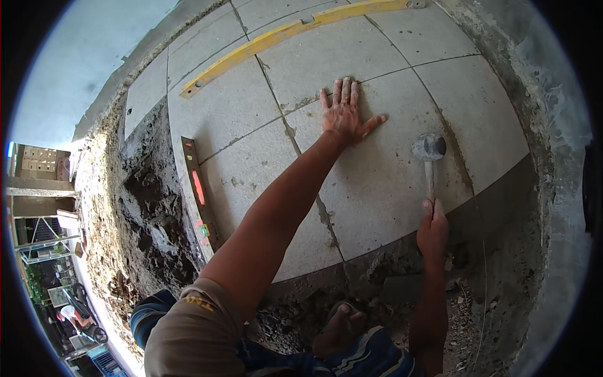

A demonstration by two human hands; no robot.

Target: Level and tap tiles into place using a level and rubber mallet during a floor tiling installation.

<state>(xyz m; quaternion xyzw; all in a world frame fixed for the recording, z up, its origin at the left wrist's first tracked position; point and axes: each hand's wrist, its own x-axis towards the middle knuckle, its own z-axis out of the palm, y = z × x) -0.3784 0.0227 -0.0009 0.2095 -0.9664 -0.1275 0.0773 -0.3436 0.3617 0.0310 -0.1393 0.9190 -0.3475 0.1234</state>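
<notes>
My left hand [344, 114] lies flat on a large grey floor tile [370, 182], its fingers spread across the joint with the tile behind. Dusty mortar whitens the fingers. My right hand [433, 232] is wrapped round the handle of a rubber mallet [429, 149]. The mallet's head, dark at one end and pale with dust, is over the same tile, left of a mortar-smeared joint; whether it touches the tile I cannot tell. At the left edge of the tiles stands a spirit level [196, 188] with red and green parts.
A long yellow straightedge [276, 39] lies across the far tiles. Rough wet mortar [154, 207] borders the tiles at the left, with rubble near my foot [339, 327]. A thin string [483, 295] runs at the right, beside a grey wall [565, 188]. A motorbike [88, 314] stands far left.
</notes>
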